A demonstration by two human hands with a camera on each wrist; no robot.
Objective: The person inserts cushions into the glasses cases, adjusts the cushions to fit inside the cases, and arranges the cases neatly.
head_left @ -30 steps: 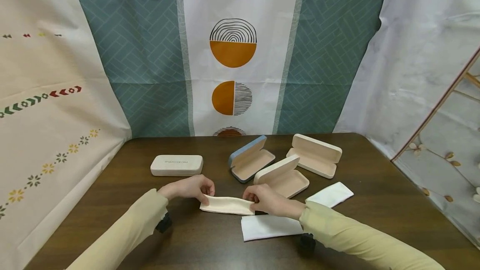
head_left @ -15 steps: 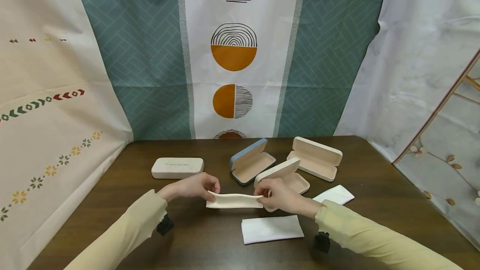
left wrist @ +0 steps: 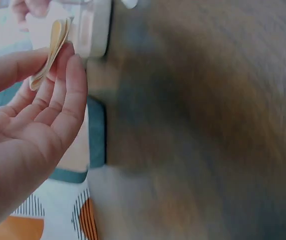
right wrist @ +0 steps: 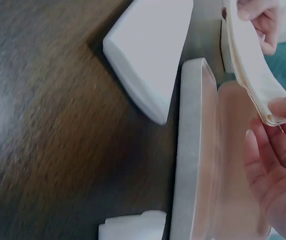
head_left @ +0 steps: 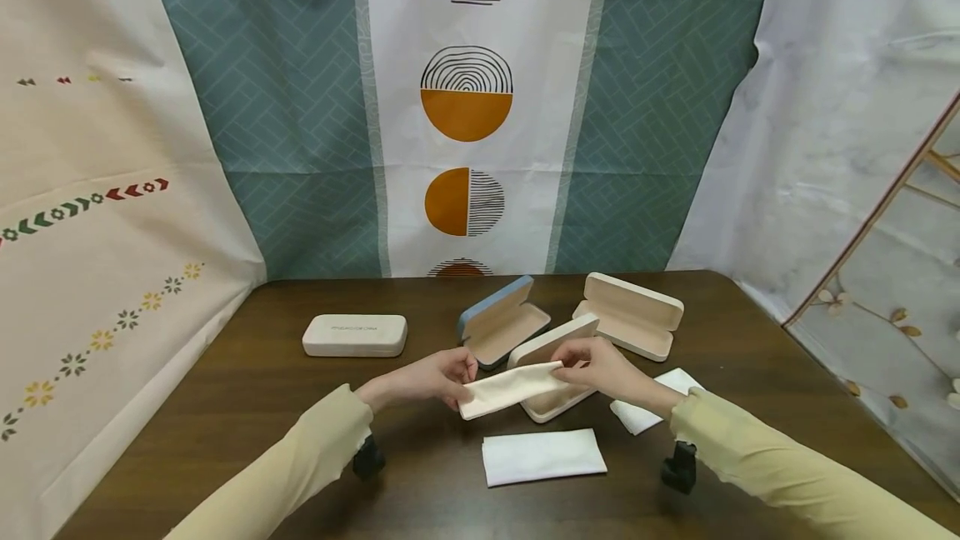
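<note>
Between my two hands stretches a folded cream cloth (head_left: 510, 388), tilted with its right end higher. My left hand (head_left: 431, 377) pinches its left end between thumb and fingers; in the left wrist view the folded layers of the cloth (left wrist: 57, 44) show edge-on. The opposite end is pinched by my right hand (head_left: 603, 372). Behind and below the cloth lies an open white glasses case (head_left: 547, 408) with a peach lining, partly covered by the cloth and right hand. In the right wrist view, the cloth (right wrist: 253, 57) hangs over one end of this case (right wrist: 189, 150).
An open blue glasses case (head_left: 498, 319) and another open white case (head_left: 633, 311) stand at the back. A closed white case (head_left: 355, 335) lies back left. One folded white cloth (head_left: 543, 457) lies in front, another (head_left: 637, 417) by the right forearm, all on the brown table (head_left: 420, 490).
Both hands have lifted the cream cloth and carried it rightward, from the table in front to over the open white case. Its right end has risen.
</note>
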